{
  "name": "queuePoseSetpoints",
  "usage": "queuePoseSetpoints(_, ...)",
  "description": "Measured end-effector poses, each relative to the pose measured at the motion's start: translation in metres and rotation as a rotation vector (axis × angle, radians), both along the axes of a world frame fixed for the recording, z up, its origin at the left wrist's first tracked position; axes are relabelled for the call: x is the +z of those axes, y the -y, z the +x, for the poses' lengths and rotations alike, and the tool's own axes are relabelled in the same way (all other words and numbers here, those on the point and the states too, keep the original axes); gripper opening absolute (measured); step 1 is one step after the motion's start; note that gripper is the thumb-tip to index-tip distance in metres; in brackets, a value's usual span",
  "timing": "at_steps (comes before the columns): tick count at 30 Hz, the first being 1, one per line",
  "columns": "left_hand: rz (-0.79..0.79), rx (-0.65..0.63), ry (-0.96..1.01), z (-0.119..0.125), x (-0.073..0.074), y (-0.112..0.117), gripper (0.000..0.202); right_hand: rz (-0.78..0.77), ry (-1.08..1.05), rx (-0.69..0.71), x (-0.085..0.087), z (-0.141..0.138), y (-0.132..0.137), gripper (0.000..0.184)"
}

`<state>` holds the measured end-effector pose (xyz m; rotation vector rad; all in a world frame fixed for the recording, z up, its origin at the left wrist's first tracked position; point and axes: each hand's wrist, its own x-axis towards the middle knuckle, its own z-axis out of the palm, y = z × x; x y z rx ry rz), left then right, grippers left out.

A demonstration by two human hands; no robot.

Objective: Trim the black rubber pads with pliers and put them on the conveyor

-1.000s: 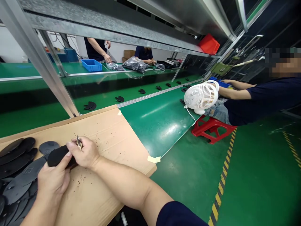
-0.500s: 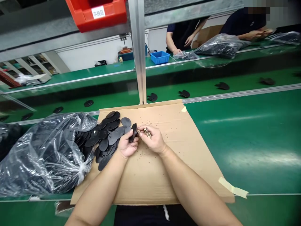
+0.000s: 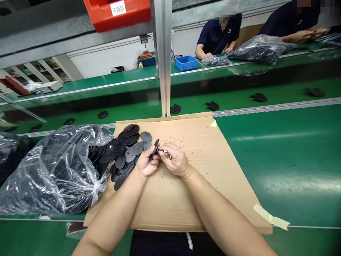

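My left hand [image 3: 147, 164] grips a black oval disc [image 3: 155, 149] by its edge, tilted up so that its side faces me. Against the disc's right side, my right hand [image 3: 176, 160] is closed round a small brass-coloured metal tool [image 3: 167, 154]; its kind is mostly hidden by the fingers. Both hands are over a sheet of cardboard [image 3: 186, 206]. To the left of my left hand lies a heap of black oval discs [image 3: 129, 155], spilling from a clear plastic bag [image 3: 61, 170]. Tiny dark specks are scattered on the cardboard around my hands.
A metal post [image 3: 162, 60] rises behind the cardboard. Beyond it, black parts [image 3: 212, 105] lie spaced along a green belt [image 3: 234, 101]. A red bin [image 3: 117, 16] hangs above. Across the line, two people work near a blue tray [image 3: 186, 63] and a filled plastic bag [image 3: 262, 49].
The view has shifted slightly, so the scene sits further right. The tool in my right hand has turned and shows less. Both hands keep their hold.
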<state>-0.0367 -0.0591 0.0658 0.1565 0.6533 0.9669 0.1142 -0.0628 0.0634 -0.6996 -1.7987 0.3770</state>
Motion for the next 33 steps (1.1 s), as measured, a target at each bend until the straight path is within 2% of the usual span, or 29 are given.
queuePoseSetpoints(3,0.029,0.019,-0.035,0.002,0.000,0.001,0.003,0.023,0.005,-0.044,-0.001,-0.002,0.001,0.014)
queuePoseSetpoints(4,0.047,0.016,-0.049,0.002,-0.001,0.001,0.006,0.024,0.000,-0.060,-0.002,-0.003,0.001,0.014)
queuePoseSetpoints(8,0.159,-0.009,-0.106,0.002,-0.007,0.001,0.026,-0.041,-0.037,-0.081,-0.004,-0.003,-0.001,0.015)
queuePoseSetpoints(12,0.234,-0.027,-0.154,0.001,-0.007,-0.003,0.052,-0.181,-0.065,-0.003,-0.006,-0.004,-0.001,0.017)
queuePoseSetpoints(13,0.271,0.003,-0.172,0.000,-0.006,-0.004,0.055,-0.244,-0.093,0.034,-0.006,-0.005,-0.001,0.017)
queuePoseSetpoints(15,0.410,0.147,-0.249,-0.002,-0.006,-0.007,0.057,-0.427,-0.218,0.105,-0.007,-0.007,0.000,0.022)
queuePoseSetpoints(17,0.600,0.331,-0.399,-0.007,-0.007,-0.010,0.056,-0.699,-0.401,0.169,-0.008,-0.009,-0.001,0.029)
queuePoseSetpoints(19,0.807,0.446,-0.599,-0.012,-0.010,-0.012,0.047,-0.987,-0.576,0.228,-0.008,-0.009,-0.002,0.030)
queuePoseSetpoints(21,1.024,0.481,-0.790,-0.017,-0.013,-0.011,0.034,-1.211,-0.705,0.263,-0.006,-0.007,-0.005,0.025)
queuePoseSetpoints(23,1.214,0.482,-0.935,-0.019,-0.014,-0.009,0.027,-1.327,-0.781,0.288,-0.004,-0.004,-0.008,0.022)
queuePoseSetpoints(25,1.332,0.476,-1.042,-0.018,-0.013,-0.006,0.020,-1.377,-0.809,0.355,-0.002,0.000,-0.009,0.025)
queuePoseSetpoints(28,1.413,0.478,-1.115,-0.015,-0.012,-0.003,0.015,-1.384,-0.833,0.433,-0.001,0.002,-0.010,0.027)
queuePoseSetpoints(33,1.491,0.440,-1.125,-0.012,-0.014,-0.001,0.018,-1.364,-0.872,0.325,-0.004,0.000,-0.010,0.015)
